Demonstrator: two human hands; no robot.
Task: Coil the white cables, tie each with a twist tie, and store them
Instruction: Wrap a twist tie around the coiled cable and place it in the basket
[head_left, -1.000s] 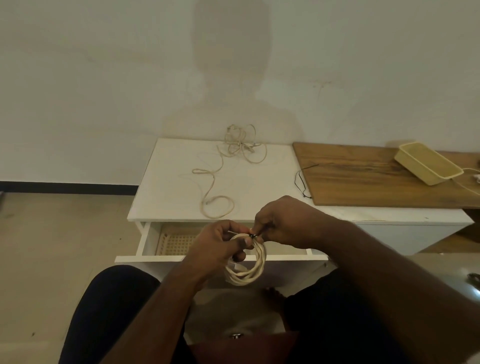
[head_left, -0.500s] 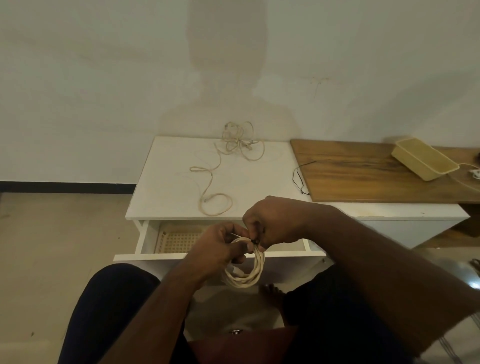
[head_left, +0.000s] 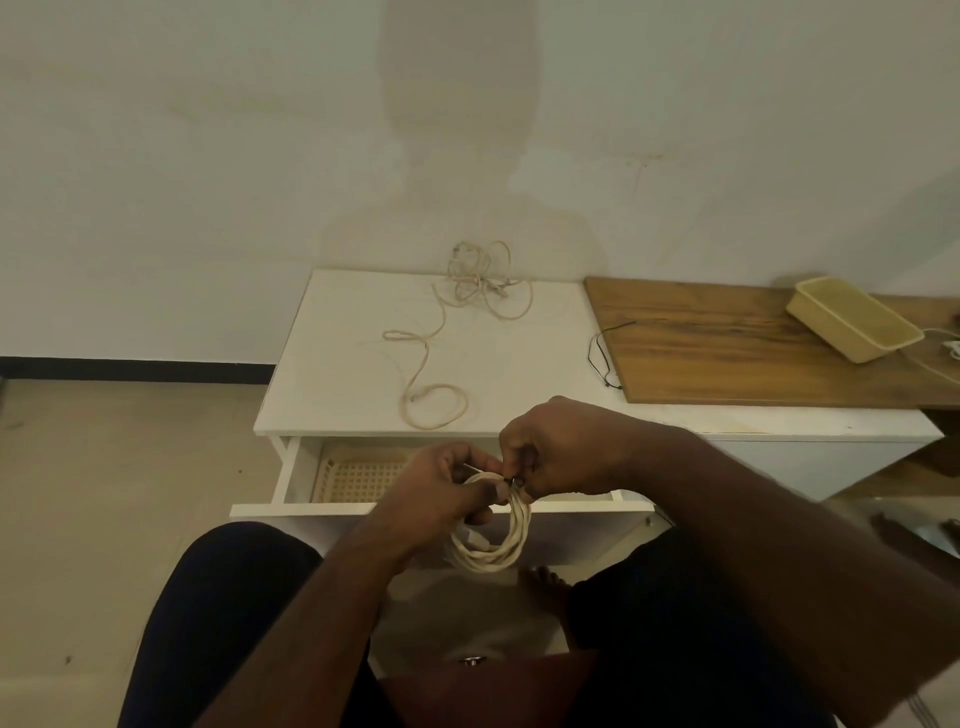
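Note:
A coiled white cable hangs in front of the open drawer. My left hand grips the coil at its top. My right hand pinches a dark twist tie wrapped at the top of the coil, right beside my left thumb. On the white cabinet top lies a loose white cable, with a tangled bunch of cable against the wall. A second black twist tie lies by the edge of the wooden board.
A perforated cream basket sits inside the drawer. A wooden board lies on the cabinet's right part, bearing a yellow tray. Another white cord runs at the far right. My knees flank the drawer front.
Both hands stay together at the top of the coil; my right hand has shifted slightly on the twist tie. The view has dipped a little.

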